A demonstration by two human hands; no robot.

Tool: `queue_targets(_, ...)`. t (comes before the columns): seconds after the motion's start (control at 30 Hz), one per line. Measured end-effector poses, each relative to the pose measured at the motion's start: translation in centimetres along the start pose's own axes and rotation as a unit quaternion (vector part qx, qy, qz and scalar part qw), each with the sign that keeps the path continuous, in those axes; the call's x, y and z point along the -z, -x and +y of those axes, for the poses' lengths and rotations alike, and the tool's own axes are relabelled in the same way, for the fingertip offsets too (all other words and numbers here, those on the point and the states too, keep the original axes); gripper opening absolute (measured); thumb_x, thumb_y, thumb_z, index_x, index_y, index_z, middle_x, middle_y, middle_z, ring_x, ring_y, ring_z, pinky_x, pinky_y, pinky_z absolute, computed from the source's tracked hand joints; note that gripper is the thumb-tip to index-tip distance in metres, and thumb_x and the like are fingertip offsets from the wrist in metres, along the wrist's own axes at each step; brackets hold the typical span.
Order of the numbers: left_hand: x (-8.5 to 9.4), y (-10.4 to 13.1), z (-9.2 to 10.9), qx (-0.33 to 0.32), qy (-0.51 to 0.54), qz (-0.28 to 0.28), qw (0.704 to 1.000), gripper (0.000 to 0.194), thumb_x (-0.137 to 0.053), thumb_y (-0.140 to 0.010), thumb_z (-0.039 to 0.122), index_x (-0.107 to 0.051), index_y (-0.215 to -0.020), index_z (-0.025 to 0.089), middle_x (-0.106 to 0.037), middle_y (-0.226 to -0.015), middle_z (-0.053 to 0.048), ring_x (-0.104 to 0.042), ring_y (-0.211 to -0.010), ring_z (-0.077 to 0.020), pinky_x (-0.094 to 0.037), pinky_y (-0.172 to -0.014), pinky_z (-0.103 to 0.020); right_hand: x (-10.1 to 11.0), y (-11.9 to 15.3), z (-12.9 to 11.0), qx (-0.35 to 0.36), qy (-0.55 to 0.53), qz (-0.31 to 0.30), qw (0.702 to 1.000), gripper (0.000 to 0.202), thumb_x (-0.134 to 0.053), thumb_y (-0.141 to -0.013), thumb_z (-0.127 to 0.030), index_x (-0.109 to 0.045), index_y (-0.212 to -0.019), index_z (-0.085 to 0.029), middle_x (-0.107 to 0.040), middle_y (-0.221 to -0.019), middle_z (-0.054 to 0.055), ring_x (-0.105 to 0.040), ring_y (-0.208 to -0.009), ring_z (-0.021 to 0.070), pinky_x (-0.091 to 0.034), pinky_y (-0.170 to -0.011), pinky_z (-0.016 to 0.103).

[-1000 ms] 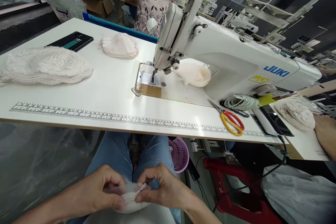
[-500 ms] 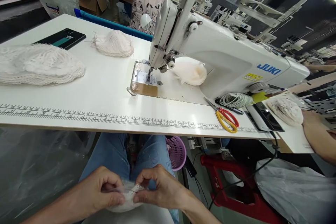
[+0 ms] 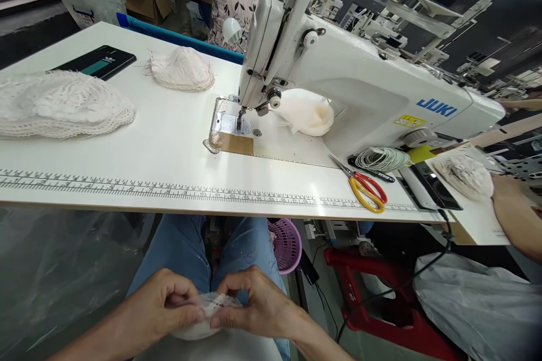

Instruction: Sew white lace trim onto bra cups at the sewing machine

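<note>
Over my lap, below the table edge, a sheer white piece of fabric with a lace edge (image 3: 199, 331) is pinched between both hands. My left hand (image 3: 169, 302) grips its left side between thumb and curled fingers. On the other side my right hand (image 3: 252, 302) pinches the lace edging, thumb toward the left thumb. The fingers cover part of the fabric. Ahead on the table stands a white sewing machine (image 3: 359, 73), its needle area (image 3: 239, 123) bare of cloth. Pale fabric (image 3: 307, 115) lies under the machine's arm.
White lace piles (image 3: 63, 104) and a smaller pile (image 3: 181, 69) lie on the left of the table, near a dark phone (image 3: 97, 62). Scissors (image 3: 362, 187) and coiled cord (image 3: 381, 159) lie at right. A purple basket (image 3: 290, 245) and red stool (image 3: 359, 287) stand below. Another person's arm (image 3: 516, 217) is far right.
My thumbs have come slightly closer together on the fabric, and my left hand has shifted a little to the right. The view has moved slightly; the table items stay put.
</note>
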State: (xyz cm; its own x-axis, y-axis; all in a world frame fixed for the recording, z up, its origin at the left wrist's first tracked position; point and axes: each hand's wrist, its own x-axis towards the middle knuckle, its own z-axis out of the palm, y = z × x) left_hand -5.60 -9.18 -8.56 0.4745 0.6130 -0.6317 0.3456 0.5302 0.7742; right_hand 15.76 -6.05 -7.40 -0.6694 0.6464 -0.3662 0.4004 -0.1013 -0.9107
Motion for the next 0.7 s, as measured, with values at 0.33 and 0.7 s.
queue_targets(0.33,-0.1,0.1,0.5,-0.008,0.012,-0.004,1.0,0.028,-0.061,-0.074,0.04,-0.058,-0.06,0.016,-0.028,-0.049,0.009,-0.02,-0.048,-0.0078,-0.013,-0.045,-0.024,0.0,-0.3,0.6,0.002,-0.097,-0.017,0.995,0.047,-0.073,-0.068,-0.059,-0.073,-0.076,-0.013,-0.058,-0.06,-0.001,-0.047,-0.056,0.0103,-0.035,-0.053,0.02)
queue_targets(0.7,0.6,1.0,0.2,0.011,0.061,-0.045,0.997,0.015,-0.066,-0.07,0.027,-0.07,-0.075,0.014,-0.061,-0.066,0.002,-0.049,-0.063,-0.0125,-0.031,-0.058,-0.02,0.2,-0.3,0.8,-0.025,-0.154,-0.023,0.987,0.048,-0.078,-0.059,-0.058,-0.074,-0.075,-0.013,-0.063,-0.063,0.001,-0.051,-0.059,0.0115,-0.039,-0.056,0.021)
